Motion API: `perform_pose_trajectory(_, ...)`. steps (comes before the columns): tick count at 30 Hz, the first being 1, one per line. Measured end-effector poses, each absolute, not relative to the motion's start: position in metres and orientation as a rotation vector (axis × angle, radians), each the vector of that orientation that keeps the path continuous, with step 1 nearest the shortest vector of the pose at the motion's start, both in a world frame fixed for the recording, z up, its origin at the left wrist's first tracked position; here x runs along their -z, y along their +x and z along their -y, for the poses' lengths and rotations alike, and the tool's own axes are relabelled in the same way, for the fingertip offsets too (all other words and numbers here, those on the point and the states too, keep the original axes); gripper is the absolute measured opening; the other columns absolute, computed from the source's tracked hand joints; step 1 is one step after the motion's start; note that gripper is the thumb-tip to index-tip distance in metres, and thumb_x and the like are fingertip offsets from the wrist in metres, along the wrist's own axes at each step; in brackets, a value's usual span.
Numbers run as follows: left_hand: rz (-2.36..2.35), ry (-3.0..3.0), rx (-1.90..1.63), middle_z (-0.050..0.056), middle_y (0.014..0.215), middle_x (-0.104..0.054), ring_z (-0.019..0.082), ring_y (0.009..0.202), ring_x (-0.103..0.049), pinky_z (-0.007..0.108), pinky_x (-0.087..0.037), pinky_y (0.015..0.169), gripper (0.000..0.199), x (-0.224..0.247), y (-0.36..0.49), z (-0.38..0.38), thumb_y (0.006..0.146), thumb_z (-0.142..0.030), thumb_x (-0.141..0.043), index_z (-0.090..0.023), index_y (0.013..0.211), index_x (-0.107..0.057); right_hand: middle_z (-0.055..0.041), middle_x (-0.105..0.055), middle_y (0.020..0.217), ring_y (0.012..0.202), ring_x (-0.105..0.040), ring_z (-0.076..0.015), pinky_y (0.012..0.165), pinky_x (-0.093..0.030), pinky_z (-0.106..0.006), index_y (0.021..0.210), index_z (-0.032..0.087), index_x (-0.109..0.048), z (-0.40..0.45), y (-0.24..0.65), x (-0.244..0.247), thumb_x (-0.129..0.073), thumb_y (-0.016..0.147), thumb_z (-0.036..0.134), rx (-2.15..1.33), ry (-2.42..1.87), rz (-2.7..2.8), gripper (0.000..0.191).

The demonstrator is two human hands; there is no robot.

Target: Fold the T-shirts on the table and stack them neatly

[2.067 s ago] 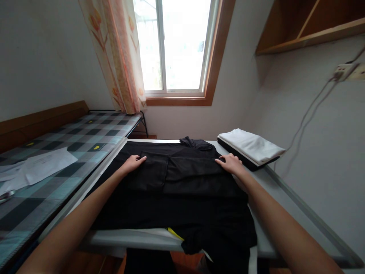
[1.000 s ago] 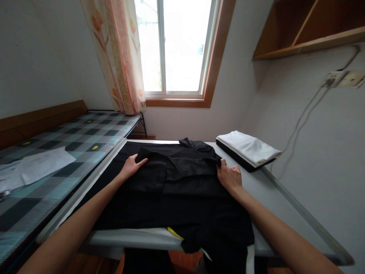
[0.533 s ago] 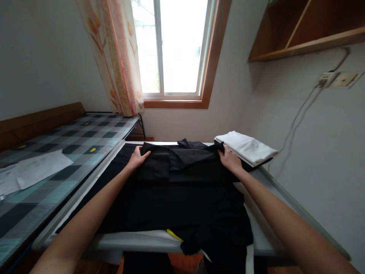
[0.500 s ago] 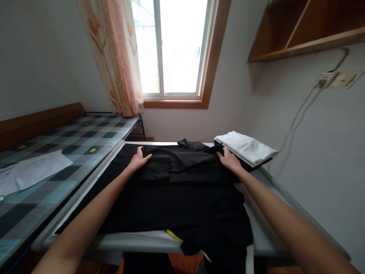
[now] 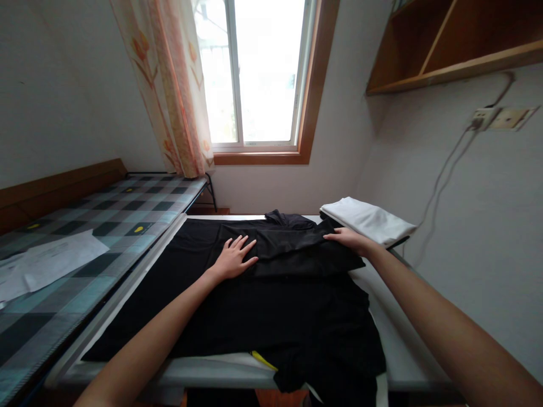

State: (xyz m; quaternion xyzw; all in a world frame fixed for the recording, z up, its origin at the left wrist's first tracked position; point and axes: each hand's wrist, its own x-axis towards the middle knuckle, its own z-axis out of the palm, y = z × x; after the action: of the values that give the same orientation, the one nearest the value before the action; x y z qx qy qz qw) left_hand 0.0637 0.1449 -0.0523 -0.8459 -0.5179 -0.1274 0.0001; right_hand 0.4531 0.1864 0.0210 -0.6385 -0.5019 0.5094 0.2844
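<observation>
Far left: papers [image 5: 55, 260] on a checked mattress [image 5: 63, 316], beside the table [image 5: 403, 345]. Black garment [image 5: 263, 316] lies spread on the table, its near right part overhanging the front edge; yellow patch [image 5: 263, 360] visible there.

Left hand [image 5: 233, 258]: palm down, fingers spread, grasping nothing; rests on the left part of the folded black cloth [image 5: 292, 267], which lies across the garment's far half. Judged: broad, light pressure suits this side, since a hard push would probably ruck the layer beneath.

Creases run along the folded cloth towards its right end. Right hand [image 5: 350, 238]: appears to pinch its upper edge between thumb and fingers; fingertips partly hidden. Judged: gentle outward tension, edge low, should level creases; too much pull may skew the fold.

Just beyond the right hand: folded white cloth [image 5: 369, 219], atop something dark.
</observation>
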Motion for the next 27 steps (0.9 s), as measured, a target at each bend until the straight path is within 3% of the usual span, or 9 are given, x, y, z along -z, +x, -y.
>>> perform_pose_trajectory(5,1.621,-2.706,0.714,0.008,0.148,-0.047,0.027,0.139,-0.036,0.047,-0.025,0.113,0.055,0.046,0.067,-0.143,0.094,-0.057,-0.041,-0.028,0.14,-0.049,-0.0083,-0.072,0.077,0.06,-0.066,-0.0145,0.055,-0.055,-0.022,0.1,0.011,-0.064,-0.196,0.394,-0.063,-0.069,0.084,0.028,-1.319,-1.603,1.462,0.023)
perform_pose_trajectory(9,1.85,-2.697,1.12,0.005,0.122,-0.067,0.021,0.115,-0.058,0.043,-0.035,0.104,0.05,0.04,0.071,-0.141,0.1,-0.047,-0.03,-0.027,0.146,-0.039,-0.0117,-0.073,0.094,0.076,-0.071,-0.0177,0.069,-0.059,-0.03,0.111,0.015,-0.061,-0.191,0.324,-0.062,-0.056,0.091,0.049,-1.528,-1.278,1.814,0.039)
perform_pose_trajectory(11,1.925,-2.699,1.214,0.003,0.112,-0.07,0.02,0.108,-0.062,0.04,-0.038,0.101,0.049,0.038,0.07,-0.139,0.101,-0.045,-0.028,-0.028,0.144,-0.041,-0.0128,-0.073,0.1,0.087,-0.071,-0.0215,0.079,-0.057,-0.034,0.111,0.015,-0.065,-0.188,0.301,-0.047,-0.058,0.09,0.049,-1.28,-1.263,2.12,0.04)
perform_pose_trajectory(14,1.879,-2.751,1.144,0.002,0.11,-0.07,0.021,0.107,-0.061,0.038,-0.041,0.098,0.042,0.037,0.07,-0.137,0.099,-0.045,-0.033,-0.029,0.127,-0.06,-0.0137,-0.068,0.121,0.113,-0.062,-0.027,0.099,-0.047,-0.039,0.119,0.016,-0.066,-0.184,0.285,-0.017,-0.058,0.09,0.045,-0.573,-1.324,2.346,0.041)
perform_pose_trajectory(17,1.77,-2.765,0.999,0.002,0.114,-0.068,0.023,0.11,-0.058,0.04,-0.04,0.098,0.036,0.038,0.072,-0.132,0.095,-0.047,-0.045,-0.029,0.118,-0.066,-0.012,-0.051,0.144,0.135,-0.043,-0.0311,0.111,-0.032,-0.048,0.136,0.021,-0.056,-0.18,0.285,0.01,-0.052,0.091,0.051,-0.178,-1.372,2.453,0.054)
perform_pose_trajectory(20,1.674,-2.761,0.893,0.004,0.122,-0.065,0.025,0.116,-0.054,0.043,-0.038,0.099,0.04,0.039,0.074,-0.127,0.092,-0.049,-0.052,-0.029,0.125,-0.061,-0.0097,-0.04,0.152,0.141,-0.032,-0.033,0.114,-0.023,-0.054,0.143,0.026,-0.049,-0.176,0.289,0.026,-0.046,0.091,0.059,-0.079,-1.384,2.58,0.061)
perform_pose_trajectory(27,1.565,-2.824,0.719,0.006,0.128,-0.061,0.025,0.122,-0.048,0.043,-0.033,0.101,0.047,0.036,0.077,-0.119,0.093,-0.053,-0.048,-0.029,0.133,-0.056,-0.0114,-0.036,0.154,0.142,-0.03,-0.0316,0.115,-0.023,-0.052,0.145,0.025,-0.046,-0.173,0.308,0.034,-0.044,0.092,0.059,-0.07,-1.262,2.6,0.063)
